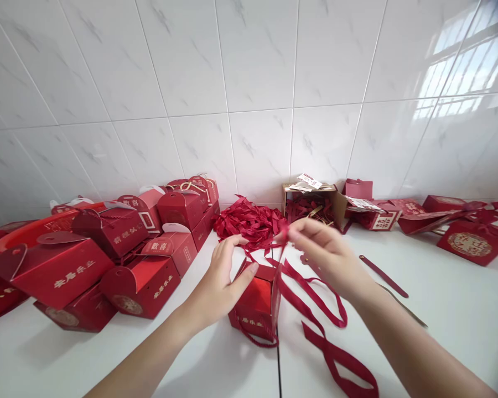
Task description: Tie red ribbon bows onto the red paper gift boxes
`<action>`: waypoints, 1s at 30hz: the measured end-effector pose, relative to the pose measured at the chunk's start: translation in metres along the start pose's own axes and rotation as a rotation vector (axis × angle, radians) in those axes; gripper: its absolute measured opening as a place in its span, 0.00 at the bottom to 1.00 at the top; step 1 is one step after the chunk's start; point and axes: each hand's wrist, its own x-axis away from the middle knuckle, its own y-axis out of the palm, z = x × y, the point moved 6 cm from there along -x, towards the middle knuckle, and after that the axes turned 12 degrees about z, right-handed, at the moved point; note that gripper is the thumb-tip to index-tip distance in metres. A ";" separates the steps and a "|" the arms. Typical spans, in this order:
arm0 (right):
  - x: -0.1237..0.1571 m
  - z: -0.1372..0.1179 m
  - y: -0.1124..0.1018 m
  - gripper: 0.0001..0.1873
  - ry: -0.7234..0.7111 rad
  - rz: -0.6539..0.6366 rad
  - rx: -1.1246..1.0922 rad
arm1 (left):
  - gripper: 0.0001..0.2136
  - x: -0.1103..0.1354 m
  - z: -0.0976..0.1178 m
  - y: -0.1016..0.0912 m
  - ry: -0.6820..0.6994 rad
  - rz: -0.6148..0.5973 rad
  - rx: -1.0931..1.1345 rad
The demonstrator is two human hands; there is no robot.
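Note:
A small red gift box [253,298] with gold lettering stands on the table in front of me, a twisted red cord hanging at its front. My left hand [222,282] grips its upper left side, thumb across the top edge and fingers behind. My right hand [321,251] pinches a red ribbon above the box's right rear corner; the fingertips are slightly blurred. More of the ribbon [315,315] trails in loops over the table to the right of the box.
Behind the box lies a heap of red ribbons [251,221]. Several red gift boxes [145,282] are stacked on the left, around an orange-red basin [29,235]. An open carton [338,207], red bags [477,240] and two thin strips [384,276] lie rightward. A tiled wall [257,72] rises behind.

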 end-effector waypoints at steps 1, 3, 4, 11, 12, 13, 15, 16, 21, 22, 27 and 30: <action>0.003 -0.014 -0.011 0.09 -0.043 0.069 -0.047 | 0.19 0.002 -0.007 0.002 -0.067 -0.041 -0.003; 0.014 -0.045 -0.035 0.06 -0.188 0.216 -0.110 | 0.21 0.005 -0.023 0.007 -0.203 -0.103 0.026; 0.021 -0.060 -0.047 0.05 -0.287 0.295 -0.149 | 0.21 0.006 -0.031 0.010 -0.260 -0.120 0.054; 0.026 -0.045 -0.031 0.07 0.008 0.184 -0.083 | 0.21 0.007 -0.051 0.033 -0.325 -0.073 0.166; 0.024 -0.029 -0.014 0.09 0.106 0.063 -0.035 | 0.20 0.007 -0.050 0.035 -0.333 -0.060 0.215; 0.022 -0.011 0.000 0.11 0.194 -0.014 0.022 | 0.19 0.008 -0.049 0.036 -0.359 -0.056 0.286; 0.019 0.019 0.022 0.13 0.264 -0.080 0.074 | 0.17 0.011 -0.047 0.038 -0.454 -0.067 0.471; 0.019 0.033 0.033 0.13 0.292 -0.114 0.069 | 0.18 0.012 -0.046 0.038 -0.512 -0.078 0.568; 0.021 0.062 0.054 0.13 0.232 -0.180 0.188 | 0.29 0.024 -0.045 0.039 -0.741 -0.115 0.897; 0.021 0.062 0.054 0.12 0.206 -0.177 0.235 | 0.32 0.026 -0.044 0.039 -0.755 -0.129 0.934; 0.024 0.052 0.056 0.10 0.155 -0.233 0.327 | 0.38 0.036 -0.039 0.043 -0.768 -0.171 1.007; 0.026 0.050 0.058 0.09 0.148 -0.266 0.353 | 0.39 0.041 -0.037 0.044 -0.783 -0.192 0.992</action>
